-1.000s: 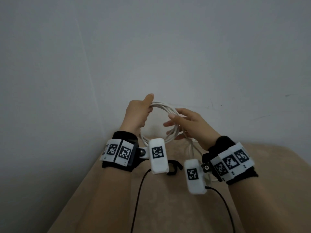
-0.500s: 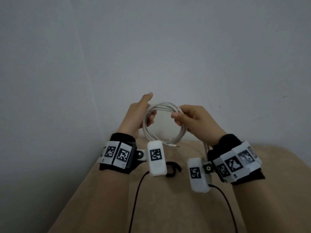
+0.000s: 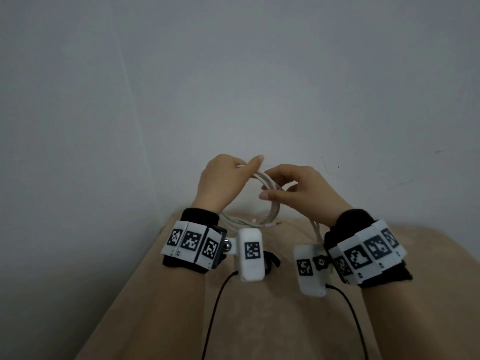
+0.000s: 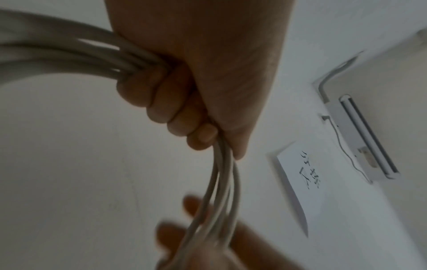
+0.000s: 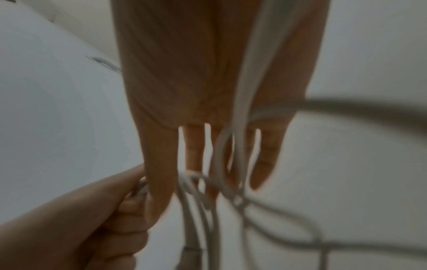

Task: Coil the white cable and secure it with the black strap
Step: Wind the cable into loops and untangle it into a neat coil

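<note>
The white cable (image 3: 271, 203) hangs as a coil of several loops above the beige table, between my two hands. My left hand (image 3: 233, 175) grips the top of the coil; in the left wrist view its fingers (image 4: 161, 104) curl tightly round the bundled strands (image 4: 69, 51). My right hand (image 3: 285, 183) lies against the coil's upper right with straight fingers (image 5: 196, 149). A loose strand (image 5: 245, 91) runs over its palm and between the fingers. The black strap (image 3: 272, 261) lies curled on the table, partly hidden behind the left wrist camera.
The beige table (image 3: 285, 328) ends at a plain grey wall (image 3: 233, 87). Black leads (image 3: 215, 307) trail from both wrist cameras toward me. In the left wrist view, a handwritten paper note (image 4: 298, 184) and an air conditioner (image 4: 360, 138) are on the wall.
My left hand has rolled over the top of the coil and closed round it. My right hand has let go of the coil's right side and straightened its fingers.
</note>
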Available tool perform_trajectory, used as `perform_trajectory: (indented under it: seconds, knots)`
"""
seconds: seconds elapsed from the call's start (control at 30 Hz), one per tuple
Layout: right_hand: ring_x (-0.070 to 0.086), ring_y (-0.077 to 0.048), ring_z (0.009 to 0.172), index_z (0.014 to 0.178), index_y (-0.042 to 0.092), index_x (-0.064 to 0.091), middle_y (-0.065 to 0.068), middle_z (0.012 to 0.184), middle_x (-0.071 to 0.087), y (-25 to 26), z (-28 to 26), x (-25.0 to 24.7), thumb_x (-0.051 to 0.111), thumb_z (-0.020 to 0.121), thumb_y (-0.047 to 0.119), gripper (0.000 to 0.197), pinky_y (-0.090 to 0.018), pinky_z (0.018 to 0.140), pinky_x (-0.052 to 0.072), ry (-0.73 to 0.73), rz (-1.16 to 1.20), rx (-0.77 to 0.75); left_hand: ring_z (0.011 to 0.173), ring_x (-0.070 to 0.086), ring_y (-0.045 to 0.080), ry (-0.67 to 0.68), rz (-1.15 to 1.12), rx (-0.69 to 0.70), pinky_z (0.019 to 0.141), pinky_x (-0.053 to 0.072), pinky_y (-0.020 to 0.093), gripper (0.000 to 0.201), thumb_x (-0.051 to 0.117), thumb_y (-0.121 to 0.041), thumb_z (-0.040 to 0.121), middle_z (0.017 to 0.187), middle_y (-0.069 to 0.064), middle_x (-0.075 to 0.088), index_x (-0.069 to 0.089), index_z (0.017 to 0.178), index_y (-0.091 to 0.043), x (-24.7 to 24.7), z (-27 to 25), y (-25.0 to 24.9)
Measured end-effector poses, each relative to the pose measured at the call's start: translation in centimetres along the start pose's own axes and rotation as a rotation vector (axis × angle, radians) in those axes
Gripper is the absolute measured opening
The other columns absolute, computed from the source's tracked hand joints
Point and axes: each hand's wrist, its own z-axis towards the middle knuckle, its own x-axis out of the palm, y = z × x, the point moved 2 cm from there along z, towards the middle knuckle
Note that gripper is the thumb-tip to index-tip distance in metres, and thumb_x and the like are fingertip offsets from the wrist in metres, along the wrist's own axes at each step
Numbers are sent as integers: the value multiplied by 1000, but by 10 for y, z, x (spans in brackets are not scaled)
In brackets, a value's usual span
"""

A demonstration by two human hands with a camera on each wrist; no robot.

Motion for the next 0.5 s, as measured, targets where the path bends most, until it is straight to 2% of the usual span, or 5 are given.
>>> perform_trajectory:
  seconds: [0.07, 0.13, 0.23, 0.33, 0.5]
  knots:
    - [60, -4, 95, 112, 25, 65, 12, 104, 66, -14, 0, -6, 75, 78, 27, 35, -14, 76, 43, 53, -149, 91, 48, 28, 19, -114, -28, -42, 57, 25, 32, 59, 57, -48, 89, 52, 5, 33, 30, 45, -18, -7, 2, 9]
    - [61, -6, 90, 108, 23, 67, 10, 100, 66, -25, -2, -14, 74, 80, 22, 29, -12, 73, 44, -9, -202, 168, 54, 35, 19, -191, -103, -107, 59, 28, 31, 52, 57, -48, 86, 57, 8, 42, 40, 50, -14, -13, 5, 17]
    - [66, -7, 74, 91, 16, 73, 3, 82, 72, -34, -3, -20, 68, 86, 17, 7, -17, 65, 53, -125, -12, 222, 58, 39, 19, -260, -219, -219, 60, 30, 32, 45, 59, -42, 89, 63, 9, 49, 49, 57, -11, -21, 8, 29]
    - [67, -6, 61, 89, 14, 72, 1, 73, 72, -38, -2, -19, 63, 91, 17, 10, -17, 56, 53, -227, 149, 247, 54, 38, 20, -305, -259, -292, 61, 30, 31, 45, 59, -40, 88, 56, 2, 51, 49, 53, -13, -26, 8, 38]
    - [67, -19, 59, 84, 6, 69, -8, 71, 70, -57, -6, -24, 55, 95, 14, 19, -26, 57, 55, -492, 174, 421, 48, 35, 18, -383, -288, -362, 56, 27, 30, 48, 58, -36, 85, 47, -5, 49, 45, 43, -16, -35, 7, 48]
